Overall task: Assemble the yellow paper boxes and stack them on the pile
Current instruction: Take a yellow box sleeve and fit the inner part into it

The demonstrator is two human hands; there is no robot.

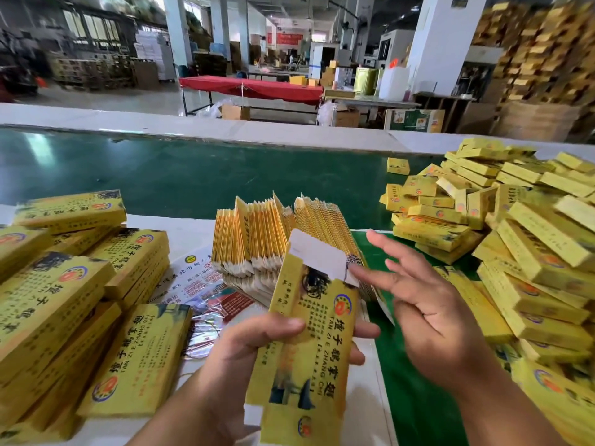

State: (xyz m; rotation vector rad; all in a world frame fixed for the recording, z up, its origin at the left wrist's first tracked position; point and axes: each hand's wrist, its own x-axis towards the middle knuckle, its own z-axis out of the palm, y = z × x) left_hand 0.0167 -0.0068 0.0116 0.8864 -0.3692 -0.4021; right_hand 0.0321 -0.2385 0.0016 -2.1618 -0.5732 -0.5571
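Note:
My left hand (pixel 257 346) grips a yellow paper box (pixel 309 342) around its middle, held upright in front of me with its white top flap (pixel 317 255) standing open. My right hand (pixel 428 304) is spread open just right of the box, a fingertip touching the flap's edge. A large pile of assembled yellow boxes (pixel 502 226) lies to the right. Bundles of flat, unfolded box blanks (pixel 267 239) stand on edge behind the held box.
Stacks of flat yellow boxes (pixel 77 300) cover the left of the white table (pixel 186 233). Printed leaflets (pixel 206 284) lie in the middle. A green conveyor belt (pixel 177 175) runs across behind, with one lone box (pixel 398 166) on it.

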